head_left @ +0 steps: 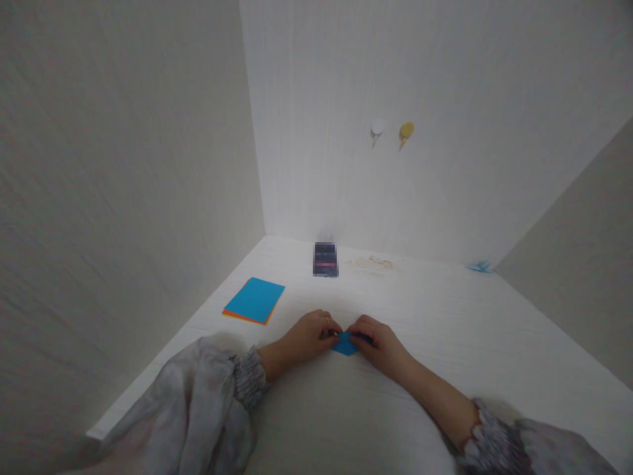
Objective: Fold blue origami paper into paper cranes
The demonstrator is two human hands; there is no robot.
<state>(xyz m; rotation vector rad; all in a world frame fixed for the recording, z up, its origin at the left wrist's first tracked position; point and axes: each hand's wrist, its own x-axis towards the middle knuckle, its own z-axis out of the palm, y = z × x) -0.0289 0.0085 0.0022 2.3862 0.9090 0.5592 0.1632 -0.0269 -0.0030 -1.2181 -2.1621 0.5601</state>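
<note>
A small folded piece of blue paper [345,344] lies on the white table [445,330] between my two hands. My left hand [309,336] pinches its left side, fingers curled, a ring on one finger. My right hand [378,341] presses and pinches its right side with closed fingers. Both hands meet over the paper, which is mostly hidden by the fingertips. Grey sleeves cover both my forearms.
A stack of coloured paper squares [254,300], blue on top and orange beneath, lies at the left. A dark phone [325,259] leans at the back wall. A small blue folded shape [479,266] sits far right. Two hooks [393,133] hang on the wall.
</note>
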